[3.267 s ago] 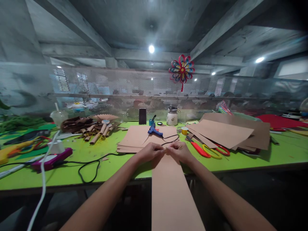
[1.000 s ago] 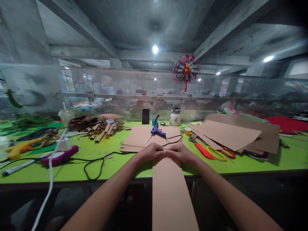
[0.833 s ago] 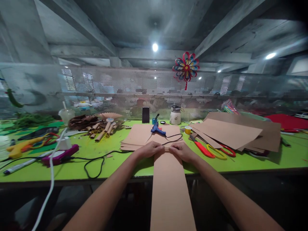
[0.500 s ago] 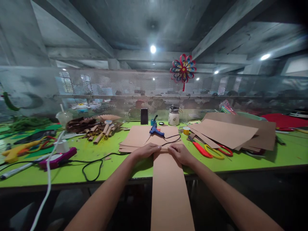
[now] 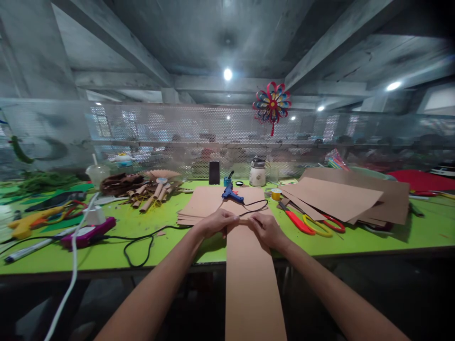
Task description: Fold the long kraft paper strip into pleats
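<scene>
A long strip of brown paper (image 5: 253, 284) lies in the middle, in front of the person. Its far end is above the counter (image 5: 170, 248), and the rest comes over the counter's near edge, toward the body, until it leaves the view at the bottom. The left hand (image 5: 215, 222) and the right hand (image 5: 268, 230) are both at this far end, one at each side, with a small gap between the thumbs. The fingers of both hands are closed, pinching the far edge of the strip, which shows there a narrow band like a fold.

Just behind the hands there is a pile of brown sheets (image 5: 199, 202); whether the strip touches it, I cannot tell. On this pile rests a blue glue gun (image 5: 232, 193), and its black cord curves close behind the fingers. To the right of the right hand lie scissors with red and yellow handles (image 5: 300, 223), near a small yellow spool (image 5: 276, 194), and beyond them a loose stack of larger brown sheets (image 5: 341, 194). On the left side are a purple power strip (image 5: 88, 233) and small paper rolls (image 5: 152, 196). Farther back stand a phone (image 5: 214, 172) and a pale bottle (image 5: 257, 175), before a perforated screen (image 5: 159, 124).
</scene>
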Tool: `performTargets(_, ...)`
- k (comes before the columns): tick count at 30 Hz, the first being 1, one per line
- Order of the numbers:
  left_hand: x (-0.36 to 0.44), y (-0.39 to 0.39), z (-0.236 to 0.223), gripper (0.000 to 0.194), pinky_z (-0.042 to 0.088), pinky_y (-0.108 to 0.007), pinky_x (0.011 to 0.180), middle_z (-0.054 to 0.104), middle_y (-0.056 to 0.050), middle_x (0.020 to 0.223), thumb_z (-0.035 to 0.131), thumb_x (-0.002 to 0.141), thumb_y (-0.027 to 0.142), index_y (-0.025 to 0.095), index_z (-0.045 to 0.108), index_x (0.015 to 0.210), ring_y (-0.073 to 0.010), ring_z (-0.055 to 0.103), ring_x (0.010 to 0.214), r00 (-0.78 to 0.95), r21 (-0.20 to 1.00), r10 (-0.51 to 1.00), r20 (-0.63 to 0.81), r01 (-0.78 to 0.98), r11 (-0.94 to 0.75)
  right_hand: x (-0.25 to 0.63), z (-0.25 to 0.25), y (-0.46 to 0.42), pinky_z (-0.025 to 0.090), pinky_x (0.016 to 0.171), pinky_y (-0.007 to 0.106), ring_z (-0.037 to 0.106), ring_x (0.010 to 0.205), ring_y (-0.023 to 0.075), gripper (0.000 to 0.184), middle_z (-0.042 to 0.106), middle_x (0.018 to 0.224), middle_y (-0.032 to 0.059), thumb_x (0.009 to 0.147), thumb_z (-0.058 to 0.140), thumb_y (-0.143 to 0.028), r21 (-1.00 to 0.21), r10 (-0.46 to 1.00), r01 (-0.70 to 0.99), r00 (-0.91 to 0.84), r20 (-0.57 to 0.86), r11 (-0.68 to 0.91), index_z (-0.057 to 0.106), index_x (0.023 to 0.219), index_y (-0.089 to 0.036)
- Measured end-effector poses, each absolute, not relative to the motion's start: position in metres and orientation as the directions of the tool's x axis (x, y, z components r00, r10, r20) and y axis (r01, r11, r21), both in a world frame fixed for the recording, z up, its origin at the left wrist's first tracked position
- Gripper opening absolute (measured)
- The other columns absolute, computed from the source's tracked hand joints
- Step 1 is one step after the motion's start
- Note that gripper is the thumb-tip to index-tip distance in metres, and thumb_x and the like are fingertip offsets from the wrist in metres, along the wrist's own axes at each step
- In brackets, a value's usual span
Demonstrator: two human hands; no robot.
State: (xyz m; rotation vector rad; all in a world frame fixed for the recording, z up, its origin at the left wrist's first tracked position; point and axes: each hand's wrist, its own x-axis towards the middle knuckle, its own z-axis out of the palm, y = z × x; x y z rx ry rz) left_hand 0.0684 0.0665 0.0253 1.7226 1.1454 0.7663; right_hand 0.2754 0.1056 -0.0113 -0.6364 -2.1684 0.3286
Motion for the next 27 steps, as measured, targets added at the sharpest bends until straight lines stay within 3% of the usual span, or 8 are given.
performTargets(8,0.067,0.065,0.025,0.051,0.029,-0.02,0.044,0.044,0.004,0.045,0.052,0.077,0.06,0.015,0.046,0.055,-0.0075,0.04,0.042,0.411,0.878,0.91,0.057,0.413,-0.241,0.28,-0.01,0.11,0.034,0.056,0.023,0.048,0.059,0.0125,0.031,0.058,0.064,0.0009,0.091,0.043,-0.035,-0.53,0.573,0.279,-0.614,0.543,0.801,0.061,0.075,-0.015)
performTargets(13,0.066,0.075,0.016,0.048,0.023,-0.02,0.041,0.04,0.006,0.047,0.052,0.076,0.059,0.015,0.049,0.06,-0.0071,0.034,0.041,0.375,0.826,0.923,0.084,0.493,-0.275,0.274,-0.008,0.105,0.036,0.06,0.024,0.053,0.066,0.0142,0.029,0.064,0.074,0.0045,0.091,0.044,-0.034,-0.454,0.522,0.29,-0.65,0.553,0.842,0.065,0.081,-0.016)
performTargets(18,0.069,0.079,0.015,0.046,0.021,-0.021,0.045,0.033,0.006,0.051,0.053,0.076,0.056,0.015,0.043,0.056,-0.0068,0.028,0.048,0.347,0.752,0.92,0.182,0.553,-0.358,0.266,-0.006,0.104,0.033,0.057,0.024,0.05,0.06,0.0134,0.031,0.06,0.066,0.0034,0.093,0.041,-0.035,-0.419,0.546,0.361,-0.652,0.526,0.833,0.059,0.074,-0.017)
performTargets(23,0.072,0.067,0.028,0.042,0.024,-0.02,0.043,0.037,0.006,0.053,0.052,0.077,0.054,0.015,0.051,0.066,-0.0068,0.032,0.046,0.342,0.841,0.936,0.08,0.481,-0.248,0.272,-0.005,0.105,0.032,0.056,0.024,0.046,0.057,0.0126,0.033,0.054,0.062,0.0011,0.094,0.038,-0.034,-0.487,0.572,0.328,-0.628,0.528,0.809,0.053,0.07,-0.017)
performTargets(27,0.07,0.061,0.033,0.028,0.034,-0.02,0.044,0.047,0.005,0.057,0.064,0.07,0.04,0.014,0.057,0.077,-0.0074,0.04,0.047,0.423,0.902,0.906,0.021,0.383,-0.2,0.279,-0.005,0.107,0.031,0.055,0.024,0.042,0.055,0.0118,0.036,0.047,0.058,-0.0014,0.094,0.037,-0.036,-0.528,0.592,0.31,-0.608,0.529,0.791,0.049,0.066,-0.017)
